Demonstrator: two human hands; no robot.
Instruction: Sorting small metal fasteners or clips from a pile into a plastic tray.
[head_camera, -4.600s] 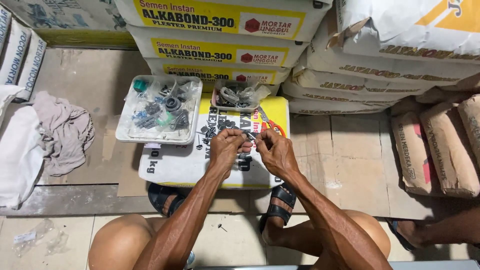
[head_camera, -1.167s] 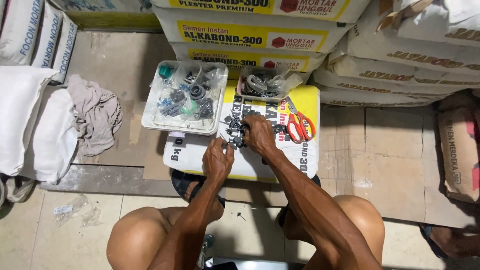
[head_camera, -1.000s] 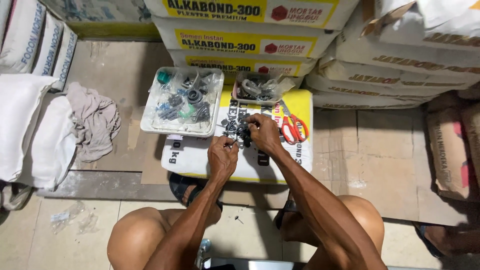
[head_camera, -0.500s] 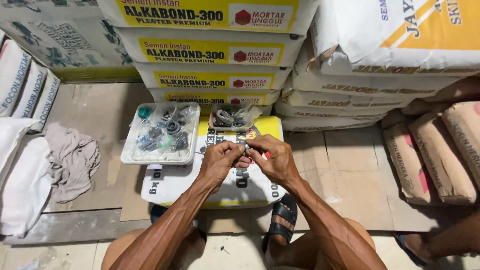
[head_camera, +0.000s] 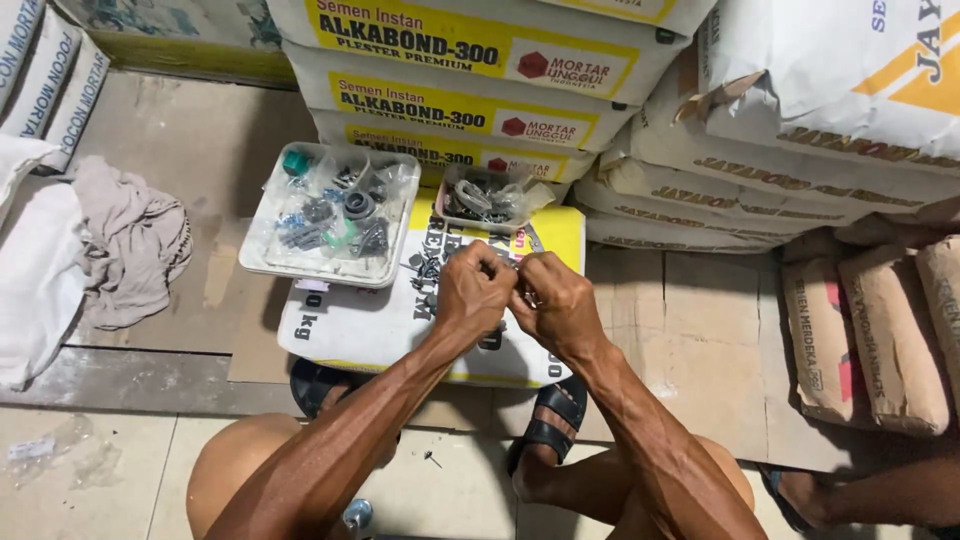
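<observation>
Both hands meet at mid-frame over a white and yellow sack (head_camera: 400, 320) lying flat on the low platform. The left hand (head_camera: 472, 292) and right hand (head_camera: 555, 300) are pressed knuckle to knuckle, fingers curled inward, pinching some small part between them; only a glint of metal shows at the seam where the thumbs meet, and its shape and long axis cannot be made out. So the worked piece sits right at the joint of the two hands, shared evenly, neither hand nearer than the other. The supply lies ahead of the hands, toward the stacked sacks (head_camera: 470, 60): a white tray (head_camera: 262, 255) of bagged dark and green fittings is forward and to the left, nearer the left hand, and a smaller clear tub (head_camera: 452, 222) of metal bits sits directly forward, just past the fingertips, close to both hands. A grey rag (head_camera: 125, 240) lies well off to the left on the platform. Sandalled feet (head_camera: 545, 425) rest below the sack edge. Another person's foot (head_camera: 800, 490) shows at lower right, apart from the work.
</observation>
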